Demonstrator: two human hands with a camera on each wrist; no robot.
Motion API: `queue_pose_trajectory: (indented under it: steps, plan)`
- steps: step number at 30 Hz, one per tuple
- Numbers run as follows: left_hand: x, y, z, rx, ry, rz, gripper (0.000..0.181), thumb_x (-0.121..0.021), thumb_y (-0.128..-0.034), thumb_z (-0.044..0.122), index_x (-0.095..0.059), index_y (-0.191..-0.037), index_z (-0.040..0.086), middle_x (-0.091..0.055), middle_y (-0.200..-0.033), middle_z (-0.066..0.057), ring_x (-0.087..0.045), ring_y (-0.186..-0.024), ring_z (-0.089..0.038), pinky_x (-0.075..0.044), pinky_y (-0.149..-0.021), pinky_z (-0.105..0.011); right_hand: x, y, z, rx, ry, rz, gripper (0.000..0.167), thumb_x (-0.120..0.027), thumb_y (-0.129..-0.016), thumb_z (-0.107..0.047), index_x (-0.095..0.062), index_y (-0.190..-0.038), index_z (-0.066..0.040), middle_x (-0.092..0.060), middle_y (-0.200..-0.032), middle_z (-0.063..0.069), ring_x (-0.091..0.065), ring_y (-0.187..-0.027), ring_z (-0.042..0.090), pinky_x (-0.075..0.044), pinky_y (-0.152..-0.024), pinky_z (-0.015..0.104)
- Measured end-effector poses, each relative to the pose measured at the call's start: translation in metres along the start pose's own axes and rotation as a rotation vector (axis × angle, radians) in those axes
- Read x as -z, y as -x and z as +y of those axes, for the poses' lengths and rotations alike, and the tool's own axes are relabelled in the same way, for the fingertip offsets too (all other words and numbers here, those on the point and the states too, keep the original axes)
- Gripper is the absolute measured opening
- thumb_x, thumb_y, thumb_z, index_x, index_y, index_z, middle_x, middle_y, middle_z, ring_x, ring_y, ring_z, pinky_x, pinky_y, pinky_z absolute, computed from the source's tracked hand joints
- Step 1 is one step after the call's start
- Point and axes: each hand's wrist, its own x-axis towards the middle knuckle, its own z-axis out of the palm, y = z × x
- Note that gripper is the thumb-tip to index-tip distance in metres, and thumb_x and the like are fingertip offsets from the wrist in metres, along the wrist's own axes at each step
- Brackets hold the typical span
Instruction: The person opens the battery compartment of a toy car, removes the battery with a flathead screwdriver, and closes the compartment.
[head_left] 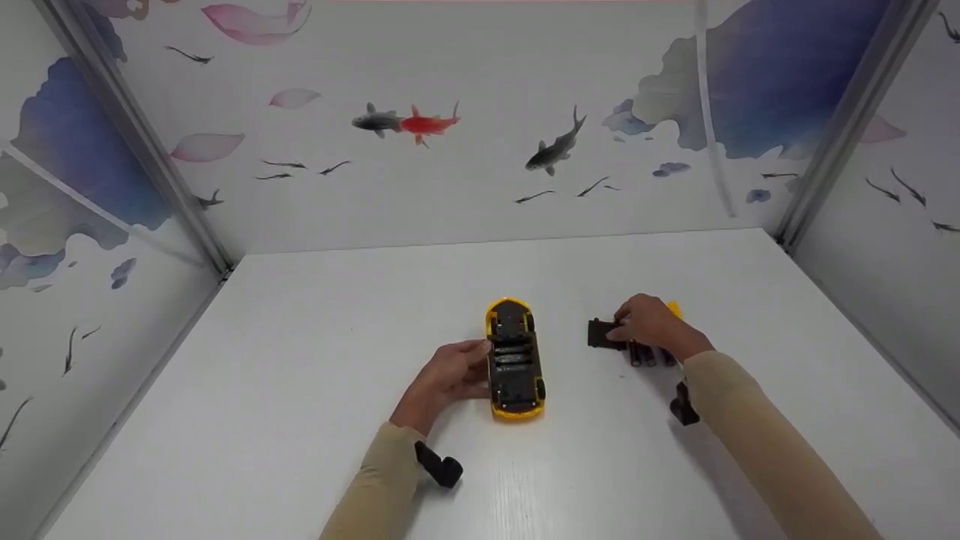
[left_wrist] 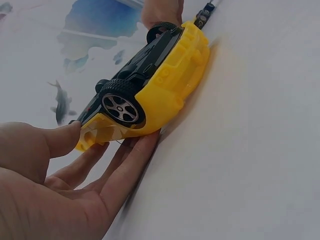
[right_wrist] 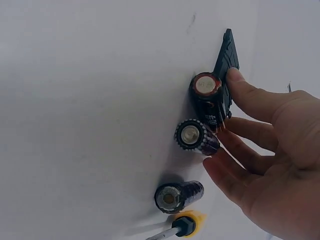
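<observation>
A yellow toy car (head_left: 516, 367) lies upside down on the white table, its black underside up, with a slotted hollow across the middle. My left hand (head_left: 450, 375) holds the car by its left side, thumb at the underside edge and fingers below the body (left_wrist: 165, 80). Farther right, my right hand (head_left: 651, 324) pinches a flat black cover (head_left: 602, 334). In the right wrist view the cover (right_wrist: 229, 55) stands tilted beside a battery (right_wrist: 205, 87). A second battery (right_wrist: 192, 134) lies near the fingertips, and a third battery (right_wrist: 179, 196) lies lower down.
Beyond the third battery lies a screwdriver (right_wrist: 186, 226) with a yellow and black handle, partly hidden by my right hand in the head view. Printed panels (head_left: 480, 187) with fish and petals wall the table (head_left: 315, 390) at the back and both sides.
</observation>
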Motion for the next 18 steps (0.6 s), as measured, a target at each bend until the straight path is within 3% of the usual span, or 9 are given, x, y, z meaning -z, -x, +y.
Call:
queue_pose_trajectory:
  steps: [12,18]
  plan:
    - [-0.0012,-0.0023,-0.0016,-0.011,-0.021,0.011,0.042,-0.057,-0.1027,0.027,-0.058,-0.14,0.006,-0.071,-0.119,-0.014,-0.07,-0.096,-0.021,-0.062,-0.085,-0.045,-0.0065,-0.0043,0.0039,0.003,-0.086,0.08,0.049,-0.07,-0.095,-0.021,-0.057,-0.134,0.004,-0.059,-0.132,0.027,-0.058,-0.115,0.037,-0.05,-0.103,0.051]
    - [-0.0001,-0.0015,-0.0012,-0.015,-0.035,0.005,0.043,-0.056,-0.103,0.028,-0.057,-0.141,0.007,-0.07,-0.123,-0.016,-0.071,-0.1,-0.022,-0.061,-0.086,-0.046,-0.008,-0.0055,0.0046,0.05,-0.174,0.142,0.04,-0.066,-0.097,-0.015,-0.059,-0.132,0.002,-0.061,-0.127,0.024,-0.063,-0.108,0.033,-0.058,-0.089,0.04]
